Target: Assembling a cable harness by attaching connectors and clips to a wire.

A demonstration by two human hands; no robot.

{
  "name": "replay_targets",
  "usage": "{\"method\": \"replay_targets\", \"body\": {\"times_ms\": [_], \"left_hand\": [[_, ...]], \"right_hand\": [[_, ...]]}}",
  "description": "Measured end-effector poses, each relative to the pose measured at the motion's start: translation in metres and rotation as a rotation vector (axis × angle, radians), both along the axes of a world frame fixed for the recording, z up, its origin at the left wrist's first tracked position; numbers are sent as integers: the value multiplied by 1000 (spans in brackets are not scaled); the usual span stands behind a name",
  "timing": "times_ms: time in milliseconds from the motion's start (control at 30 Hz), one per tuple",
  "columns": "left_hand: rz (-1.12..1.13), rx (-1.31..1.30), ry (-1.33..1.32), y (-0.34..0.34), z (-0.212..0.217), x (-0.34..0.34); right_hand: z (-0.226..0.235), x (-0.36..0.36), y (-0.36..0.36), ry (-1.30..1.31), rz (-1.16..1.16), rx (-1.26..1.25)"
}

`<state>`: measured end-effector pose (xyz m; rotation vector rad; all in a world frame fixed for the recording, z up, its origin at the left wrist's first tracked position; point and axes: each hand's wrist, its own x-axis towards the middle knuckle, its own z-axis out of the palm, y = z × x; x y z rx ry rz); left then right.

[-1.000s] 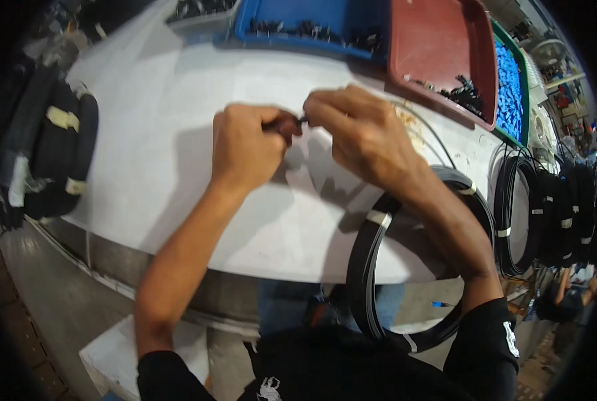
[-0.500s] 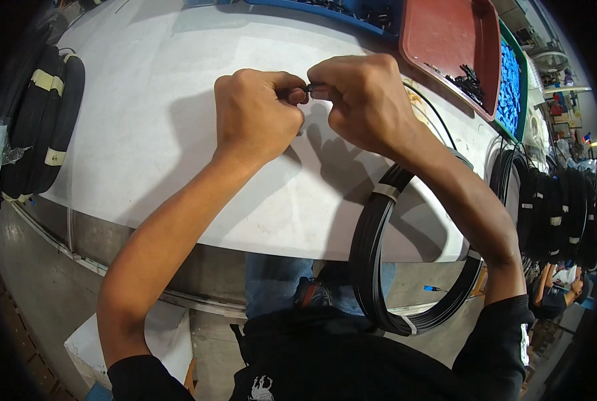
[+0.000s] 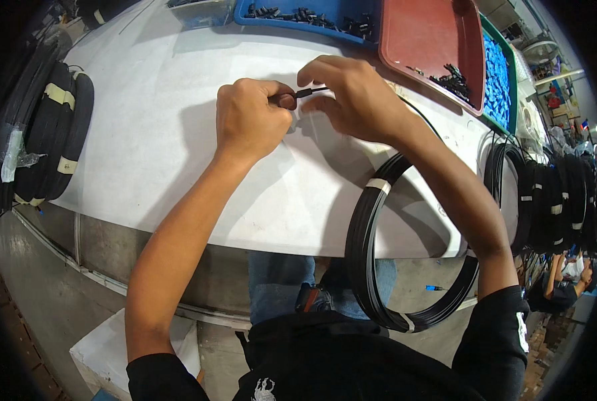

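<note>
My left hand point(image 3: 253, 117) is closed, pinching a small black cable connector point(image 3: 304, 93) between thumb and fingertips. Out of the connector's right side a thin black cable runs into the gap of my right hand point(image 3: 355, 97). That hand's thumb and fingers are spread around the cable, apart from the connector. Below my right forearm hangs a coil of black cable point(image 3: 360, 247), bound with white tape and lying partly over the table's front edge. A strand of cable curves from behind my right wrist down toward the coil.
At the back of the white table point(image 3: 158, 147) stand a blue tray point(image 3: 312, 25) of black parts, a red tray point(image 3: 432, 40) with small black pieces, and a green bin point(image 3: 514, 87) of blue pieces. Taped black coils point(image 3: 78, 134) lie left; more point(image 3: 559, 200) stand right, near another person point(image 3: 559, 284).
My right hand has opened and drawn slightly away from the left, uncovering the connector and cable. My left hand keeps its pinch. The whole view has shifted a little.
</note>
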<state>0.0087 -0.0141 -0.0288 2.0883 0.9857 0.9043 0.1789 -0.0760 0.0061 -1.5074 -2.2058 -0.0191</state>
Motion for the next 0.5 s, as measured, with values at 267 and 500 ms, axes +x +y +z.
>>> {"method": "replay_targets", "body": {"times_ms": [267,500], "left_hand": [[-4,-190,31,2,6,2],[55,-101,-36,-3,1,2]], "right_hand": [[-13,7,10,-485,97,733],[-11,-4,12,-396,85,547]]}}
